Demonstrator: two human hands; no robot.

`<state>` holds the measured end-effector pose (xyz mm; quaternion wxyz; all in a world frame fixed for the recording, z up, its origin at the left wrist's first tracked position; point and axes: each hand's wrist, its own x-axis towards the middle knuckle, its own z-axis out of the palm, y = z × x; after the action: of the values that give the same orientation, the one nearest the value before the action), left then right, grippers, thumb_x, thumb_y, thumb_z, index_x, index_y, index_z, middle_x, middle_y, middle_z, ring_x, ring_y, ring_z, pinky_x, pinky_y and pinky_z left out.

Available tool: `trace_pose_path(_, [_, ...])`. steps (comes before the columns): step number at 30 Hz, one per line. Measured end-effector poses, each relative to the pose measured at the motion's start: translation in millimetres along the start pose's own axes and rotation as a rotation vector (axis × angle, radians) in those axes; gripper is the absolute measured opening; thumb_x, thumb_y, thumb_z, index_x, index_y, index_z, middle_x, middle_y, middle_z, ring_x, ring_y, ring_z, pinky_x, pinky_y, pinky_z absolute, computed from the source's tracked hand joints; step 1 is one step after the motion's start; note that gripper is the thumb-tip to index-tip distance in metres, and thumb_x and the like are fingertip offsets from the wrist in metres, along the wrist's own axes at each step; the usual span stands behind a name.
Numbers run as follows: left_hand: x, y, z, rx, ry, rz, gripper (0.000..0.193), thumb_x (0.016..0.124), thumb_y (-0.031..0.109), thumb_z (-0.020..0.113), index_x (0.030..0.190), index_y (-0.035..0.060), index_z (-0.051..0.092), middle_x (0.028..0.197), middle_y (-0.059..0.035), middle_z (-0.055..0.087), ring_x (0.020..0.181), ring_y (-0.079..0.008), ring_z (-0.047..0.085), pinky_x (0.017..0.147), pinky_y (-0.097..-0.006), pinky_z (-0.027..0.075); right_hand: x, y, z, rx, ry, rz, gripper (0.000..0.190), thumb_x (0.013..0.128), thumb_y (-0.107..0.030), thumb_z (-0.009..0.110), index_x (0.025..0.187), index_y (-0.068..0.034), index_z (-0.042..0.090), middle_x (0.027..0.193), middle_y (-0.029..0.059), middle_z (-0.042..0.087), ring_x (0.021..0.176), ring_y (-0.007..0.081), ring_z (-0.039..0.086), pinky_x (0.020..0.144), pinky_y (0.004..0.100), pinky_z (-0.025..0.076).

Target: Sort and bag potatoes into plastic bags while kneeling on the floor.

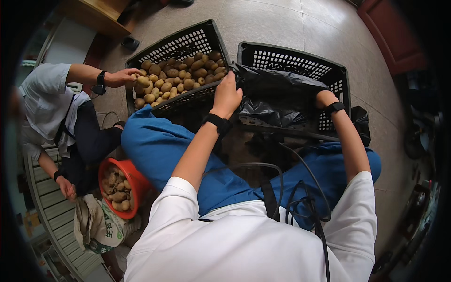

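A black plastic bag (278, 88) is spread inside the right-hand black plastic crate (292, 48). My left hand (228, 95) grips the bag's left edge, close to where the two crates meet. My right hand (324, 98) reaches in at the bag's right side. The film covers its fingers, so their hold is hidden. Beside my left hand stands another black crate (181, 33), with many potatoes (172, 73) heaped in it.
At left, a co-worker's hand (121, 77) holds a potato over the potato crate; their other hand (67, 188) hangs above a woven sack (93, 225). A red bucket (104, 165) of potatoes leans beside my leg. Black cables (308, 201) loop across my lap.
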<state>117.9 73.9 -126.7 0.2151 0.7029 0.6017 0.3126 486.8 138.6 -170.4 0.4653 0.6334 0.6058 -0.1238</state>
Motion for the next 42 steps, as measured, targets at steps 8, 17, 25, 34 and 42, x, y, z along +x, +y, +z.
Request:
trace_pose_path(8, [-32, 87, 33, -0.494, -0.119, 0.324, 0.06, 0.08, -0.006, 0.05, 0.138, -0.0026, 0.035, 0.12, -0.0316, 0.052, 0.114, -0.0449, 0.049, 0.094, -0.0425, 0.043, -66, -135, -23, 0.159, 1.102, -1.0, 0.038, 0.079, -0.013, 0.057, 0.116, -0.004, 0.059, 0.118, 0.0141, 0.059, 0.115, 0.0316, 0.053, 0.103, 0.0448, 0.037])
trace_pose_path(17, [-86, 154, -3, -0.814, -0.628, 0.29, 0.078, 0.074, -0.016, 0.04, 0.146, 0.0095, 0.028, 0.131, -0.025, 0.049, 0.117, -0.0383, 0.052, 0.101, -0.0382, 0.042, -104, -81, 52, 0.174, 0.995, -0.784, 0.04, 0.082, -0.013, 0.055, 0.121, -0.004, 0.056, 0.123, 0.0152, 0.056, 0.119, 0.0306, 0.05, 0.104, 0.0441, 0.035])
trace_pose_path(25, [-55, 127, -86, -0.682, 0.066, 0.266, 0.062, 0.072, -0.018, 0.038, 0.13, -0.0005, 0.048, 0.131, -0.0188, 0.052, 0.122, -0.0276, 0.051, 0.105, -0.0342, 0.035, -32, -38, -49, 0.137, 0.879, -0.517, 0.042, 0.084, -0.014, 0.054, 0.124, -0.004, 0.054, 0.128, 0.0161, 0.053, 0.123, 0.0296, 0.047, 0.106, 0.0436, 0.034])
trace_pose_path(34, [-46, 40, -93, -0.066, 0.002, -0.029, 0.073, 0.069, 0.024, 0.076, 0.13, 0.0004, 0.045, 0.126, -0.0214, 0.053, 0.118, -0.036, 0.051, 0.098, -0.0409, 0.041, -90, -23, -45, 0.105, 0.746, -0.218, 0.044, 0.086, -0.014, 0.052, 0.129, -0.004, 0.051, 0.134, 0.0172, 0.049, 0.127, 0.0285, 0.044, 0.107, 0.0429, 0.033])
trace_pose_path(42, [-20, 82, -34, 0.26, 0.109, 0.414, 0.081, 0.061, 0.033, 0.083, 0.129, 0.0069, 0.047, 0.127, -0.0148, 0.051, 0.124, -0.034, 0.042, 0.104, -0.0464, 0.032, -162, -31, -48, -0.13, 0.786, -0.039, 0.047, 0.092, -0.02, 0.044, 0.137, -0.006, 0.044, 0.144, 0.0154, 0.039, 0.134, 0.0299, 0.036, 0.112, 0.0441, 0.026])
